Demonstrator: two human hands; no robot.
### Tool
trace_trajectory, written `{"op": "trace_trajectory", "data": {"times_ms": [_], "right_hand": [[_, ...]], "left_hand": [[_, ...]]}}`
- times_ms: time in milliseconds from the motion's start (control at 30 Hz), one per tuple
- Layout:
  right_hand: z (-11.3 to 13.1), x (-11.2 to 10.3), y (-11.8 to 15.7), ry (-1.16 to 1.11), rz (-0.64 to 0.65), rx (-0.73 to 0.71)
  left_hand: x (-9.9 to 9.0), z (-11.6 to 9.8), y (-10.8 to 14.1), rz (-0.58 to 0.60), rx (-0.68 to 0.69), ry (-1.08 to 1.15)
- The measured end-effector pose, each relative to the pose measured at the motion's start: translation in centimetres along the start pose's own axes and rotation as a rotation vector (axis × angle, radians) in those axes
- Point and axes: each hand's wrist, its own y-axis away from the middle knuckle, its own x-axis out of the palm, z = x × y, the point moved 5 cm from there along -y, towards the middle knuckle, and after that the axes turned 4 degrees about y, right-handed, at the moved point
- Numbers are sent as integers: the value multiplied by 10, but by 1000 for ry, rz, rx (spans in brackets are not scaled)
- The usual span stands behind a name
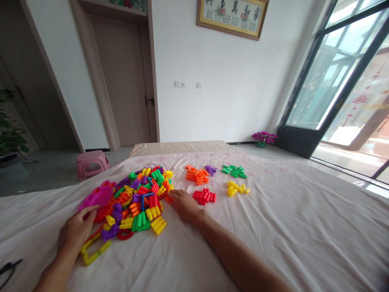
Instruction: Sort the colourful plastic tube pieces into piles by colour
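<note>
Left hand [74, 228] and right hand [186, 205] are well apart, one on each side of the pile [138, 198]. Left: fingers curled at the near edge of the pink tray [101, 197]; can't tell if they grip anything. Right: palm down, fingertips at the pile's right edge by an orange piece [169, 198]; can't tell if it's pinched or just touched.

Step in hand reads as picking from the pile. Best done from the rim: single pieces first, buried ones later. Left is well placed to steady the heap while right works. Pinch across the tubes and lift, don't drag; pieces overlap, so a pull could bring neighbours along.

Easy one on the near side: yellow block [158, 225], lying at the edge. Blue frame [142, 202] sits among other pieces, so I'd free it before lifting. Yellow frame [99, 254] lies at the near left edge, by the left wrist; watch for a snag.

Red cluster [204, 196] is just right of the right hand; a low sideways swing could scatter it. Beyond: orange cluster [197, 176] with purple cluster [210, 170] right beside it, tight gap, so place with care there. Further right: green cluster [234, 170], with yellow cluster [238, 188] nearer the person. Cloth [273, 235] is creased; set pieces down flat, else they may tip.
</note>
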Motion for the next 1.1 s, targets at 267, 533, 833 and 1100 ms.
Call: {"op": "trace_trajectory", "data": {"times_ms": [267,533,833,1100], "right_hand": [[-14,-1,2,146,69,149],[-30,-14,5,-8,-64,200],[-131,-68,28,-66,-508,695],[-154,-67,49,24,-257,895]], "left_hand": [[1,1,-1,-12,-10,-27],[-1,-1,-1,-2,-17,-58],[-1,1,-3,-13,-10,-68],[1,2,-3,-15,-29,-54]]}}
